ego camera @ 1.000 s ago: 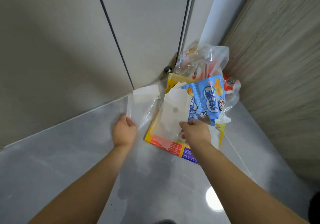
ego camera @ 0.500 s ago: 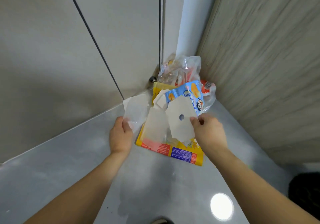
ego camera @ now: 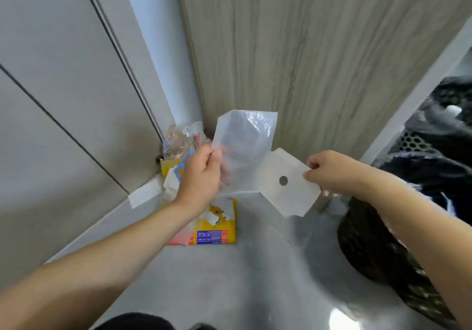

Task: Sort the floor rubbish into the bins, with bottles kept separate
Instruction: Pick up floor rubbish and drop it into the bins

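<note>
My left hand [ego camera: 200,176] grips a clear plastic bag [ego camera: 245,145] and holds it up in the air over the floor. A flat white paper piece with a round hole [ego camera: 286,184] is pinched at its right edge by my right hand [ego camera: 329,171], held above the floor beside a black mesh bin [ego camera: 378,253]. On the grey floor in the corner lies more rubbish: a yellow snack packet [ego camera: 217,230], a clear crumpled bag [ego camera: 181,140] and a white paper scrap [ego camera: 144,195].
A wood-grain wall panel [ego camera: 306,48] rises behind the hands and grey cupboard doors [ego camera: 63,86] stand to the left. A black bin liner [ego camera: 439,150] shows at the right edge. A small door stop [ego camera: 159,159] sits in the corner.
Both hands have lifted off the rubbish pile and swung right. The left carries the clear bag up, the right carries the holed paper toward the black mesh bin, which has come into view.
</note>
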`<state>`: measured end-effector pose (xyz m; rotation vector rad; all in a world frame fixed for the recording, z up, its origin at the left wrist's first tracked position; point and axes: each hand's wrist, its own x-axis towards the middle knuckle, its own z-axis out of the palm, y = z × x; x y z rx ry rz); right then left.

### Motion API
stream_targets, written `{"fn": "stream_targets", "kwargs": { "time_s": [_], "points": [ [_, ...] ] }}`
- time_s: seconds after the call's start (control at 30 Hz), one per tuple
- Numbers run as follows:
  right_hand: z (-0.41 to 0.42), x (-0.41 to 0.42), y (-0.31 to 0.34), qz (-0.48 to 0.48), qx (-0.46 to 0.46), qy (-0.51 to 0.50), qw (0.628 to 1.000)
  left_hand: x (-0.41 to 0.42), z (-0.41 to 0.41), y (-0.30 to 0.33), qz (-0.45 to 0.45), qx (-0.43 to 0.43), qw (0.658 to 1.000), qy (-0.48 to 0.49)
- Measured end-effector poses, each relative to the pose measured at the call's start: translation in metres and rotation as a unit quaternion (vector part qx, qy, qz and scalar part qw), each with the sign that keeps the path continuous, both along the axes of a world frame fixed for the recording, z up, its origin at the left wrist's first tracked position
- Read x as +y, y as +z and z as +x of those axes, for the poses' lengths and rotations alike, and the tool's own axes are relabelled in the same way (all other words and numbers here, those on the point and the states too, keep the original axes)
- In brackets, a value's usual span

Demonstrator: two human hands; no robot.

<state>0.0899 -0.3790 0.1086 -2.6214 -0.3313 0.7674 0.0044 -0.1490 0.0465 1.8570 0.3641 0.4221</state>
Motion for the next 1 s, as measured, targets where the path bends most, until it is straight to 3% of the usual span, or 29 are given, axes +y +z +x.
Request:
{"fn": "stream_targets", "kwargs": {
  "time_s": [0.13,0.27,0.37,0.47,0.6,0.8,1.0],
  "points": [
    [0.002,-0.069,0.040,-0.030,0.017,-0.021,0.999,-0.064,0.024,0.056,0.084,-0.024,0.989,-0.122],
    [0.013,-0.129,0.064,-0.018,0.038,-0.062,0.997,-0.133,0.042,0.091,0.108,-0.027,0.973,-0.203],
    [0.031,-0.172,0.069,-0.027,0.001,-0.116,0.993,-0.181,0.058,0.103,0.129,-0.009,0.961,-0.243],
    [0.036,-0.213,0.060,-0.069,-0.003,-0.161,0.985,-0.222,0.079,0.107,0.166,-0.004,0.954,-0.250],
    [0.030,-0.261,0.030,-0.053,0.045,-0.268,0.961,-0.265,0.100,0.100,0.129,0.023,0.962,-0.238],
    [0.023,-0.279,0.000,-0.021,0.131,-0.308,0.942,-0.286,0.109,0.053,0.149,0.138,0.950,-0.237],
    [0.033,-0.275,-0.006,0.007,0.067,-0.329,0.942,-0.291,0.120,0.037,0.120,0.182,0.939,-0.267]
  ]
}}
